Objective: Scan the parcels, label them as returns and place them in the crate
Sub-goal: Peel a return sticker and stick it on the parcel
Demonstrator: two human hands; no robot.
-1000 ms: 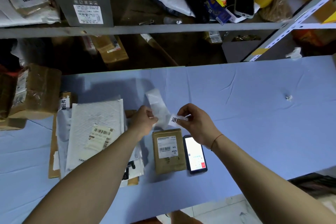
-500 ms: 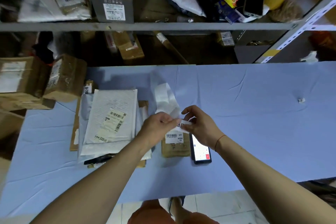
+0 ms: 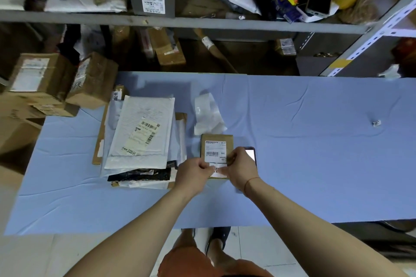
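The table cloth (image 3: 315, 164) is matt and creased; the small parcel (image 3: 216, 138) is brown cardboard with a paper label (image 3: 215, 150).

Phone (image 3: 250, 154) half hidden behind right hand (image 3: 240, 167)

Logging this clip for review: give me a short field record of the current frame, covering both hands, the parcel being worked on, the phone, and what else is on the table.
left hand: left hand pinches the return sticker at its left end
right hand: right hand holds the sticker's right end
active parcel: small brown parcel lying flat, shipping label up, sticker at its near edge
phone: phone beside the parcel, screen lit, partly hidden by the right hand
sticker backing: backing paper lies behind the parcel
waiting: stack of mailers to the left
surface: blue table
crate: not identifiable
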